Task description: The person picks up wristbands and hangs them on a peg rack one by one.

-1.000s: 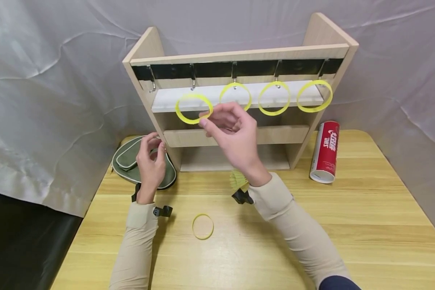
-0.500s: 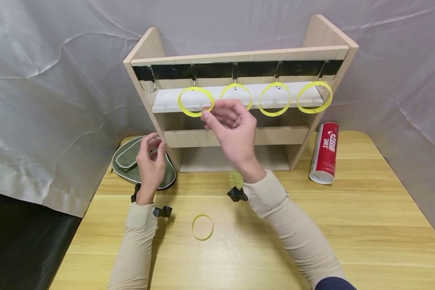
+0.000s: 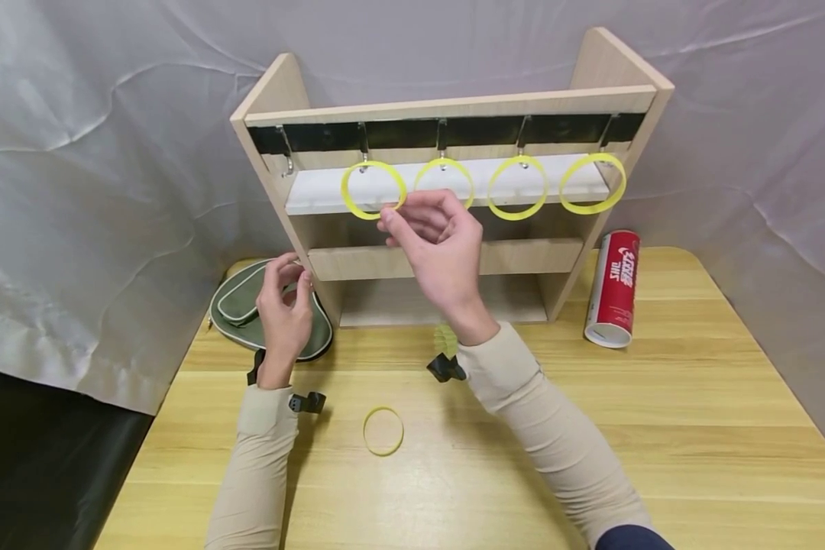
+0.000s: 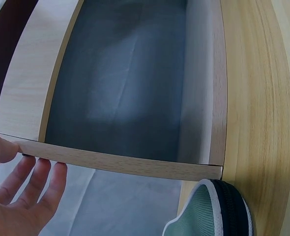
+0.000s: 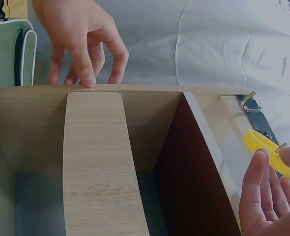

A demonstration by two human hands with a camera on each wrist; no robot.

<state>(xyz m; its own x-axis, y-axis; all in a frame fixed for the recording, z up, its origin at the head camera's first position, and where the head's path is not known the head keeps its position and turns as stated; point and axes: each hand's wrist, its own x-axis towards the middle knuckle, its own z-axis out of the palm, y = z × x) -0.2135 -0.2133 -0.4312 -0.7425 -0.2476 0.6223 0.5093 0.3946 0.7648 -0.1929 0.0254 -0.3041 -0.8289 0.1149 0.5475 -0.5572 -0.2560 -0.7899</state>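
In the head view my right hand (image 3: pixel 443 252) pinches the lower right edge of a yellow ring (image 3: pixel 347 195) between thumb and fingers. The ring's top overlaps the second hook (image 3: pixel 364 153) from the left on the wooden shelf (image 3: pixel 447 260). In the right wrist view a metal hook tip shows within the yellow ring (image 5: pixel 255 140). My left hand (image 3: pixel 285 309) holds the shelf's left side panel, thumb at its front edge and fingertips against its outer face, as the left wrist view shows. Three more yellow rings hang from the hooks to the right; the leftmost hook (image 3: pixel 289 162) is bare.
Another yellow ring (image 3: pixel 383 431) lies on the wooden table (image 3: pixel 522 473). A green pouch (image 3: pixel 241 294) sits behind my left hand, and a red tube (image 3: pixel 615 286) stands right of the shelf. A yellow shuttlecock (image 3: pixel 445 340) is partly hidden by my right wrist.
My right hand has raised the yellow ring and shifted it slightly right, up to the second hook. The left hand stays in place on the side panel.
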